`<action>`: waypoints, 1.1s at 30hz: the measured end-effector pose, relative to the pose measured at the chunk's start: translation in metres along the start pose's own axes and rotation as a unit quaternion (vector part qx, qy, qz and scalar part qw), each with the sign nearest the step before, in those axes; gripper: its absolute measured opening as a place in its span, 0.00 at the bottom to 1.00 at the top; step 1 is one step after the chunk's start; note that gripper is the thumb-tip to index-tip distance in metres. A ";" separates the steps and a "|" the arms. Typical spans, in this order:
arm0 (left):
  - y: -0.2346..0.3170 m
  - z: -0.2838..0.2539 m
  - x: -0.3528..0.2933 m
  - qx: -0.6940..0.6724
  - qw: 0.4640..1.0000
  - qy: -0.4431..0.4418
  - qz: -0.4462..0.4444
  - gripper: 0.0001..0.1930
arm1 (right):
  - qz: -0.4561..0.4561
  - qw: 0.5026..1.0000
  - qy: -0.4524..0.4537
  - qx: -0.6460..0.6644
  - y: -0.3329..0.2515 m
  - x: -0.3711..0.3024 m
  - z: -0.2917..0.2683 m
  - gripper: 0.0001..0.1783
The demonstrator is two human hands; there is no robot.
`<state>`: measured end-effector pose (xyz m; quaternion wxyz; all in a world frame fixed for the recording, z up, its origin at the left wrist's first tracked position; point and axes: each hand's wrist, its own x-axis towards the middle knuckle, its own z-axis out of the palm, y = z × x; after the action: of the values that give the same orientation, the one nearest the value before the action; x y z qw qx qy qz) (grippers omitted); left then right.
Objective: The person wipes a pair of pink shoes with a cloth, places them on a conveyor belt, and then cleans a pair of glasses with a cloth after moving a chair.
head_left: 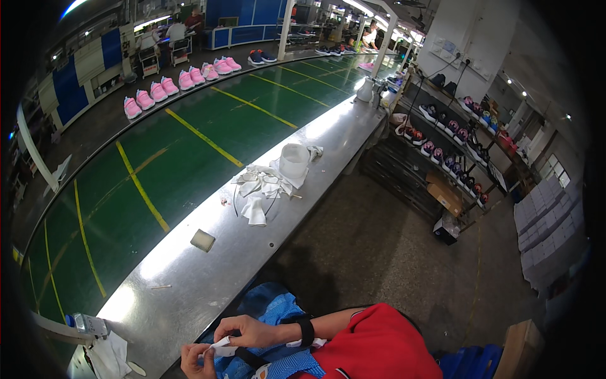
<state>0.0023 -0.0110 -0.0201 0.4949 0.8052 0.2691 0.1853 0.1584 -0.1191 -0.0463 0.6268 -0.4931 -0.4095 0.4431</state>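
My right hand (249, 331) reaches in from the right, with a black band at the wrist and a red sleeve behind it. Its fingers pinch a small piece of white cloth (221, 348). On the other side of that cloth, the closed fingers of my left hand (196, 361) grip it too; part of this hand is cut off by the lower edge. Blue fabric (271, 309) lies over my lap beneath both hands. The metal bench top (196, 284) runs just beyond them.
White cloth scraps (255, 182) lie around a translucent plastic tub (293, 161) on the bench. A beige block (202, 240) and a thin stick (161, 287) lie nearer. A blue-capped bottle (91, 325) stands left. Pink shoes (167, 86) line the green conveyor's (189, 145) far edge.
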 end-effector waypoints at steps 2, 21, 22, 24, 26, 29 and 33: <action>0.010 0.001 0.002 0.037 0.998 0.016 0.044 0.05 | 0.000 1.000 -0.017 0.002 0.000 -0.001 -0.001 0.07; -0.002 0.006 0.004 0.062 0.991 0.029 0.111 0.06 | -0.028 0.997 0.011 -0.064 0.003 -0.001 -0.004 0.09; 0.008 0.003 0.005 0.062 0.992 0.030 0.110 0.06 | -0.047 0.997 0.015 -0.065 0.004 0.000 -0.003 0.08; 0.023 -0.002 0.005 0.055 0.992 -0.007 0.116 0.03 | -0.032 0.998 0.023 -0.049 -0.001 0.000 -0.001 0.08; 0.023 -0.003 0.004 0.053 0.995 -0.003 0.090 0.04 | -0.018 0.999 0.030 -0.032 -0.004 0.001 -0.002 0.07; 0.019 -0.004 0.003 0.059 0.995 0.010 0.079 0.04 | 0.005 0.999 0.011 -0.035 -0.004 0.001 -0.004 0.06; -0.004 0.007 0.005 0.028 0.988 0.107 0.109 0.07 | -0.015 0.999 0.022 -0.037 -0.006 0.002 -0.003 0.07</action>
<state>0.0090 -0.0114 -0.0268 0.4175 0.8185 0.2368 0.3158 0.1625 -0.1187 -0.0404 0.6234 -0.5192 -0.4195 0.4072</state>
